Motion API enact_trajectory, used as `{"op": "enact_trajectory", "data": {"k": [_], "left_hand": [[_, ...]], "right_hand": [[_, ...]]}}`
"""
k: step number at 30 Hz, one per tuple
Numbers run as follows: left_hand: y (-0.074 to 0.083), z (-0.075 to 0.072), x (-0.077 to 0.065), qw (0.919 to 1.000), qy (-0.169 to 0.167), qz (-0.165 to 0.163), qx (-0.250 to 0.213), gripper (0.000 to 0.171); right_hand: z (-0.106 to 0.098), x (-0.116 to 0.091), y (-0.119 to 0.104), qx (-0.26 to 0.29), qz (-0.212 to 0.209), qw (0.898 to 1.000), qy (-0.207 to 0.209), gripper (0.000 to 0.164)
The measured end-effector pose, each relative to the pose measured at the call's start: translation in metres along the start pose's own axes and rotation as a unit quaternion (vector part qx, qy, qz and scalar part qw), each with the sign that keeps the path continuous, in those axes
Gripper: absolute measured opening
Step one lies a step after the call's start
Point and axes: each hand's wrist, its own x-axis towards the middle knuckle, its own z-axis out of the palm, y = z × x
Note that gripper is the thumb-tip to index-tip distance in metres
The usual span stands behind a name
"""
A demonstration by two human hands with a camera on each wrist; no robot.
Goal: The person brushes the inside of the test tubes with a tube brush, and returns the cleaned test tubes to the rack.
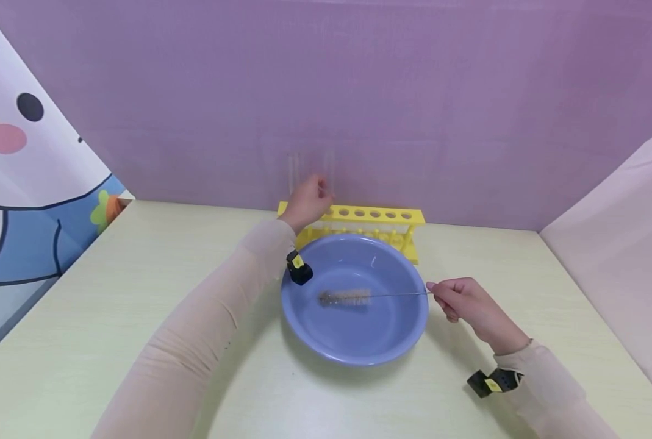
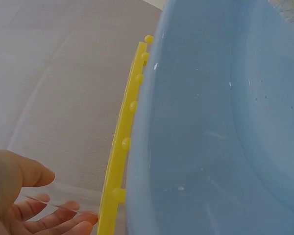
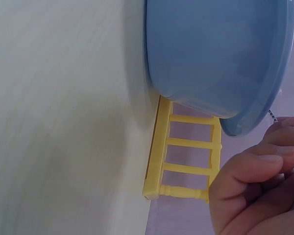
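Observation:
My right hand [image 1: 463, 302] pinches the thin wire handle of a test tube brush [image 1: 353, 297] at the right rim of a blue basin [image 1: 358, 356]. The brush's bristly head lies over the basin's inside, pointing left. Behind the basin stands a yellow test tube rack [image 1: 402, 215]. My left hand [image 1: 308, 202] reaches over the rack's left end, among clear test tubes [image 1: 294, 171] that stand upright there. In the left wrist view, the thumb and the loosely bent fingers [image 2: 59, 220] are apart, with a thin clear edge crossing the fingers.
The basin and rack stand on a pale wooden table [image 1: 139, 292]. Close behind the rack hangs a purple cloth backdrop [image 1: 413, 110]. A cartoon-printed cloth [image 1: 35, 171] borders the left side, and a pale cloth [image 1: 627, 244] the right.

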Motion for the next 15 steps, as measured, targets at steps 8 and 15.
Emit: {"op": "enact_trajectory", "data": {"k": [8,15], "left_hand": [[0.0011,0.0019,-0.0006,0.9998,-0.001,-0.013,0.014,0.027],[0.0031,0.003,-0.0023,0.9996,0.0,-0.016,0.023,0.026]], "right_hand": [[-0.0014,-0.0001,0.0021,-0.004,-0.005,1.0,-0.001,0.043],[-0.0003,-0.0001,0.0017,0.0,-0.007,1.0,0.001,0.044]]}}
